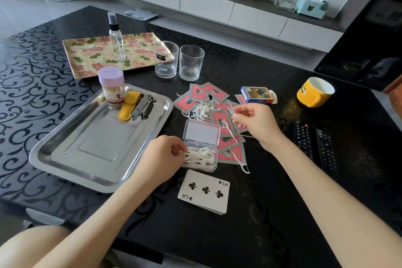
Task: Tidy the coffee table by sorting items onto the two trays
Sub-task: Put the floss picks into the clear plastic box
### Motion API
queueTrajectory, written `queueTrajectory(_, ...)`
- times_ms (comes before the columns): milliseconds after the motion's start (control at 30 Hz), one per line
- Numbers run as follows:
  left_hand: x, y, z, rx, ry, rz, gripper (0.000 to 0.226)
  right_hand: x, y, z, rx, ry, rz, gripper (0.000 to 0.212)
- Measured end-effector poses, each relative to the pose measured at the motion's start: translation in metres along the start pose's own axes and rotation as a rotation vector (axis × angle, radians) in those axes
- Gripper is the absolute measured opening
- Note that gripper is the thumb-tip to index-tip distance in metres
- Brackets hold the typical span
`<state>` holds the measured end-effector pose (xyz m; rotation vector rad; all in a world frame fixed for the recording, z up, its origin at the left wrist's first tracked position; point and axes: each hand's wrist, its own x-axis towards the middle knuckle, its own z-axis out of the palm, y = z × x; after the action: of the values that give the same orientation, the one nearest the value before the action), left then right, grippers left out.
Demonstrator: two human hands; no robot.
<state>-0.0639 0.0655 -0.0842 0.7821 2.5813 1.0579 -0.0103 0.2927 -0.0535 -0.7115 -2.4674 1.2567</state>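
Note:
A clear plastic floss-pick box (201,151) lies open beside the steel tray (71,159), with white picks inside. My left hand (165,154) grips the box's left end, its fingers curled against the picks. My right hand (254,123) hovers over scattered red-backed cards (217,115) and pinches a white floss pick (232,111). More loose picks (203,109) lie on the cards, and one pick (244,167) lies right of the box. The steel tray holds a toothpick jar (113,89), a yellow pouch (128,105) and a nail clipper (142,106). A floral tray (87,54) carries a spray bottle (116,37).
A face-up card stack (204,191) lies near the table's front edge. Two glasses (178,61) stand behind the cards. A card box (257,94), a yellow mug (314,91) and two remotes (315,143) sit to the right.

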Motion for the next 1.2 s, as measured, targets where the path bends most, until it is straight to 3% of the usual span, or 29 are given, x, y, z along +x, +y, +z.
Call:
queueTrajectory(133,0.0,-0.003,-0.002,0.008,0.011,-0.006,0.016,0.0,0.008,0.01,-0.104,-0.036,-0.187,0.012)
queueTrajectory(300,0.001,0.0,-0.003,0.011,0.004,0.021,0.016,-0.006,0.028,0.004,-0.193,-0.131,-0.191,0.028)
queueTrajectory(400,0.003,0.002,-0.004,0.0,0.017,0.023,0.016,-0.003,0.024,0.002,-0.239,-0.042,-0.188,0.036)
queueTrajectory(467,0.004,0.002,-0.004,-0.003,0.023,0.02,0.015,0.0,0.017,0.009,-0.321,0.025,-0.192,0.021)
queueTrajectory(500,0.003,0.002,-0.004,-0.006,0.023,0.017,0.015,0.002,0.014,0.012,-0.391,0.037,-0.173,0.016)
queueTrajectory(567,0.002,0.001,-0.004,-0.013,0.023,0.01,0.015,0.006,0.01,0.016,-0.568,-0.004,-0.078,0.036)
queueTrajectory(633,0.001,0.001,-0.004,-0.017,0.022,0.008,0.015,0.009,0.003,0.015,-0.663,-0.077,0.003,0.041)
queueTrajectory(800,0.002,0.002,-0.003,-0.022,0.012,0.003,0.015,0.018,-0.01,0.012,-0.613,-0.237,0.1,0.02)
queueTrajectory(967,0.002,0.005,-0.004,-0.035,0.006,-0.001,0.015,0.03,-0.019,0.01,-0.634,-0.268,0.246,0.035)
queueTrajectory(1033,0.0,0.005,-0.005,-0.05,-0.008,-0.011,0.014,0.022,-0.031,0.007,-0.529,-0.212,0.209,0.025)
queueTrajectory(1133,-0.002,0.004,-0.007,-0.05,-0.016,-0.014,0.013,-0.006,-0.053,0.004,0.085,-0.129,0.216,0.021)
queueTrajectory(1200,-0.002,0.003,-0.008,-0.052,-0.01,-0.017,0.012,-0.03,-0.059,0.015,0.341,-0.127,0.255,0.014)
